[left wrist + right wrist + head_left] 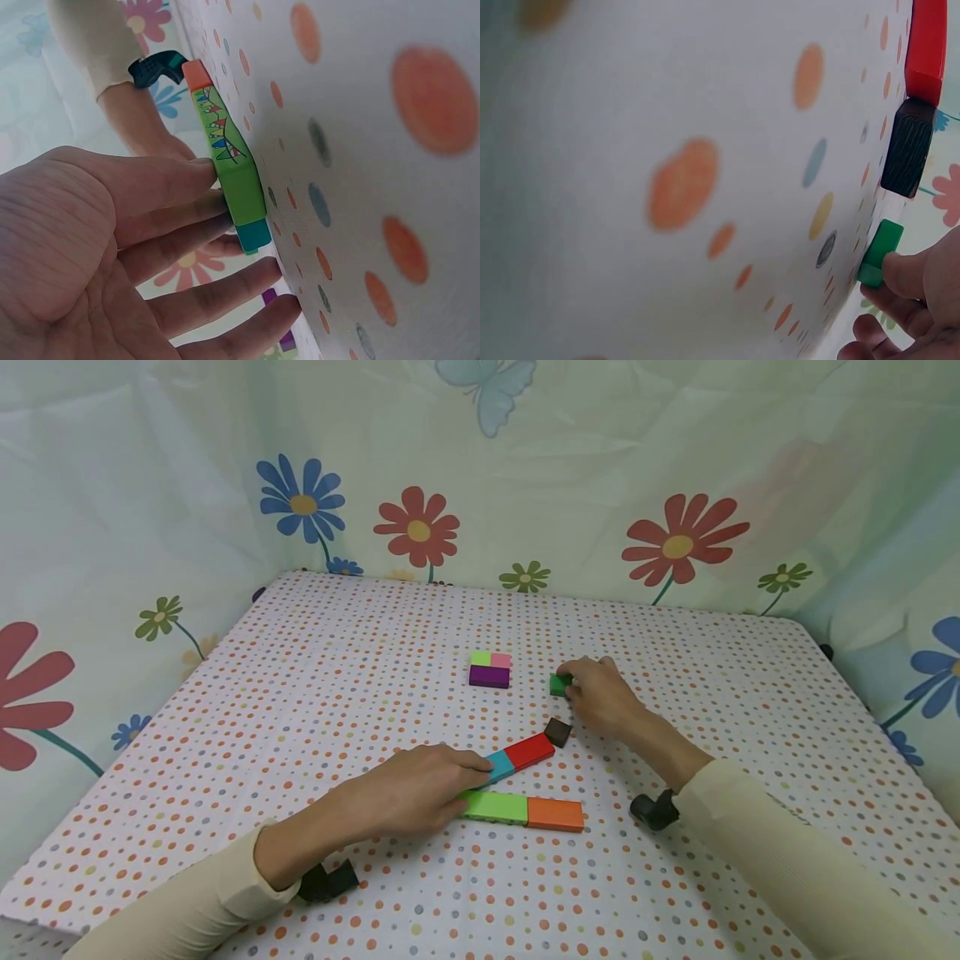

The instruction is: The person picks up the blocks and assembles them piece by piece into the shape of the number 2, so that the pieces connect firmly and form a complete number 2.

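My left hand [442, 781] lies flat on the dotted table, its straight fingers touching the end of a teal block [498, 766] and a light green block [495, 806]. In the left wrist view the open palm [90, 247] faces the light green block [236, 172], which is joined to an orange block [196, 73]. The teal block joins a red block [528, 750], and a dark brown cube [557, 732] sits at the red end. Farther back, my right hand [585, 685] pinches a small green cube [558, 685]; in the right wrist view the thumb [915, 270] presses on that small green cube [881, 251].
A purple block topped with light green and pink pieces [490, 668] stands near the table's middle, left of the right hand. The tablecloth [337, 693] is white with coloured dots. Flowered curtain [420, 531] closes off the back and sides. Wrist cameras [655, 810] ride on both arms.
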The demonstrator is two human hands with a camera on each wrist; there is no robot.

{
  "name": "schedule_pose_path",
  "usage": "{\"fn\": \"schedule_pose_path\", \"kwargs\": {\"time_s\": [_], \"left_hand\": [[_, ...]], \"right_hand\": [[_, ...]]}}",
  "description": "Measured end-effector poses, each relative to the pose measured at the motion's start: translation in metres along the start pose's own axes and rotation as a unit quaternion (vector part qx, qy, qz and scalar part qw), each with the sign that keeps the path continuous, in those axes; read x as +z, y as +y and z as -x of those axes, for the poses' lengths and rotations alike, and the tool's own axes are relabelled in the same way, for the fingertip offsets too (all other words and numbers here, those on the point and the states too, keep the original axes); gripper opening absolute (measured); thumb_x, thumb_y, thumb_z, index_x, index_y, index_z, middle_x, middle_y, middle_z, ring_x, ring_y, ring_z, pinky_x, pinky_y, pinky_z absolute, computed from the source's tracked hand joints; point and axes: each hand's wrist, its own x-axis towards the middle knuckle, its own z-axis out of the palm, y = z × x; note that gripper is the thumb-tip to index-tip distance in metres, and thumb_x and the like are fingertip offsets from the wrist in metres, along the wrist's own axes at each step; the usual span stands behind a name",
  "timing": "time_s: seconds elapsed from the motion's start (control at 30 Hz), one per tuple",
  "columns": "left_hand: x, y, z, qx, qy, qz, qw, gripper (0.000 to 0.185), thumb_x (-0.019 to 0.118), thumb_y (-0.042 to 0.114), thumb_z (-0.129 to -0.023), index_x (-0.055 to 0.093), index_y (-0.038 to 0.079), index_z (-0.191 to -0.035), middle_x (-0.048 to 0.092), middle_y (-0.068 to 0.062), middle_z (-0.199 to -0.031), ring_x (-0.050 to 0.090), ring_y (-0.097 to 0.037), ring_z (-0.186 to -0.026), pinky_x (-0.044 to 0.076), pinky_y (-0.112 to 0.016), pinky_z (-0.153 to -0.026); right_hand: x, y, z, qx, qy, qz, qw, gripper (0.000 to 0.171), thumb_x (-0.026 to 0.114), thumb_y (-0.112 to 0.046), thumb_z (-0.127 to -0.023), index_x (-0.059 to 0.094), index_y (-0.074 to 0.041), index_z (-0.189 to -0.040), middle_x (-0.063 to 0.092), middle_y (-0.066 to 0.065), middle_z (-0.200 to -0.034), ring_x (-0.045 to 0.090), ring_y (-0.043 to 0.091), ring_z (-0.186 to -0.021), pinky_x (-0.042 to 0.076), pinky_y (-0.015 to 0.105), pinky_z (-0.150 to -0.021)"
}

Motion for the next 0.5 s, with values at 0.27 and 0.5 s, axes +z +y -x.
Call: {"fn": "schedule_pose_path", "kwargs": {"time_s": [0.27, 0.5], "left_hand": [[-0.0003, 0.0007, -0.0001, -0.005, -0.002, -0.001, 1.0000, 0.037, 0.064, 0.011, -0.097, 0.068, 0.009, -0.133, 0.061, -0.001, -0.143, 0.058, -0.022, -0.131, 0.049, -0.043, -0.105], [-0.0001, 0.0008, -0.0002, 0.001, 0.001, 0.000, 1.0000, 0.037, 0.064, 0.010, -0.096, 0.069, 0.009, -0.132, 0.061, -0.001, -0.142, 0.059, -0.022, -0.129, 0.051, -0.041, -0.104]], "right_hand": [[0.0014, -0.0027, 0.0021, -0.006, 0.001, 0.005, 1.000, 0.033, 0.051, -0.001, -0.103, 0.060, 0.002, -0.135, 0.060, 0.020, -0.133, 0.048, 0.032, -0.111, 0.049, 0.047, -0.094], [0.0020, -0.0038, 0.0057, -0.017, 0.007, 0.004, 1.000, 0.032, 0.053, 0.001, -0.101, 0.062, 0.002, -0.132, 0.063, 0.020, -0.127, 0.049, 0.032, -0.108, 0.050, 0.046, -0.090]]}}
